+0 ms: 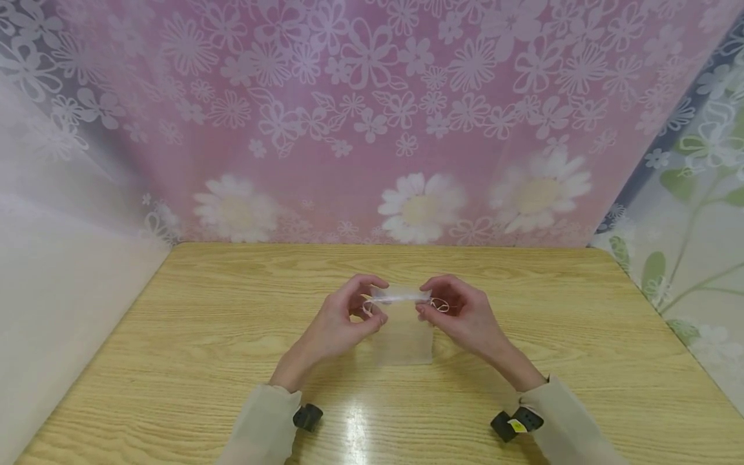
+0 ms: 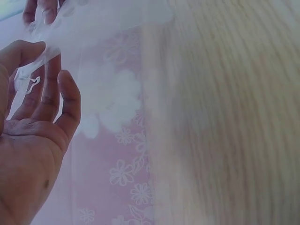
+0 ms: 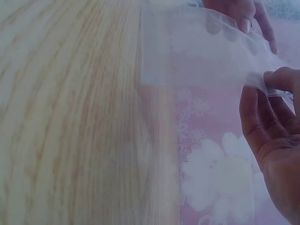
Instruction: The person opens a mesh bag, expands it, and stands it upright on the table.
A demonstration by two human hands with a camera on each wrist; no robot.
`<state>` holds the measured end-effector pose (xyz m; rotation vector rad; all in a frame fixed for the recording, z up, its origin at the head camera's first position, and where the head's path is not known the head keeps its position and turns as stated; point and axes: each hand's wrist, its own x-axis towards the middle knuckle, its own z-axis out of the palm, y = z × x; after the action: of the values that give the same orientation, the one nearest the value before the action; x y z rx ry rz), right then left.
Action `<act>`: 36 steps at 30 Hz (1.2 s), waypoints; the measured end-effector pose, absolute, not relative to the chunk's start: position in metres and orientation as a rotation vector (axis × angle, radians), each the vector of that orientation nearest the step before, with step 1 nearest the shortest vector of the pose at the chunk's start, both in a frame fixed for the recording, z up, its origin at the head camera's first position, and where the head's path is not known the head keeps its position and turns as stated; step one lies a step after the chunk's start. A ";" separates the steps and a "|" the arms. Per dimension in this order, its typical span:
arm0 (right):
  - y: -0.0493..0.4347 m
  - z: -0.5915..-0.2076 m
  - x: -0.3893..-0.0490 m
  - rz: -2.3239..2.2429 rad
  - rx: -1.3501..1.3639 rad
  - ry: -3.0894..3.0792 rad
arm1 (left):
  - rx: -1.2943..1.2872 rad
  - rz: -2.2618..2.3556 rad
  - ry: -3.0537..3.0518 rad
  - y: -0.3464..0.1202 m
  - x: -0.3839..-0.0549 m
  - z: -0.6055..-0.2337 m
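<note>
A small sheer white drawstring pouch [image 1: 403, 339] hangs between the two hands above the table. My left hand [image 1: 343, 318] pinches its upper left edge between thumb and fingers. On the opposite edge, my right hand [image 1: 466, 315] grips the fabric in the same way. Thin white cord loops [image 1: 441, 305] stick out at both sides near the gathered top. In the left wrist view the see-through cloth [image 2: 108, 21] stretches away from the thumb. The right wrist view shows the pouch's flat body [image 3: 197, 49], and no contents can be made out through it.
The wood-grain table [image 1: 192, 361] spreads around the hands. A pink flowered curtain [image 1: 325, 174] stands behind its far edge, with pale curtains at the left [image 1: 70, 271] and right [image 1: 697, 258]. Black wrist cameras [image 1: 308, 418] sit at both cuffs.
</note>
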<state>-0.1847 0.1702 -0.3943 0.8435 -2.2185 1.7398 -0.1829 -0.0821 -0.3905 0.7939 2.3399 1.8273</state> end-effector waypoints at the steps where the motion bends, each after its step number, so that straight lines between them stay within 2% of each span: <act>1: 0.170 -0.394 -0.185 1.739 0.850 -2.219 | 0.794 1.816 2.332 -0.083 -0.183 -0.390; 19: 0.175 -0.389 -0.185 1.767 0.878 -2.384 | 0.770 1.634 2.283 -0.085 -0.185 -0.384; 36: 0.186 -0.383 -0.188 1.729 1.012 -2.635 | 0.800 1.478 2.222 -0.092 -0.191 -0.384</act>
<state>-0.1878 0.1860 -0.3829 1.0118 -2.6349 1.7290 -0.1912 -0.0916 -0.3844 0.7996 2.2223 1.4782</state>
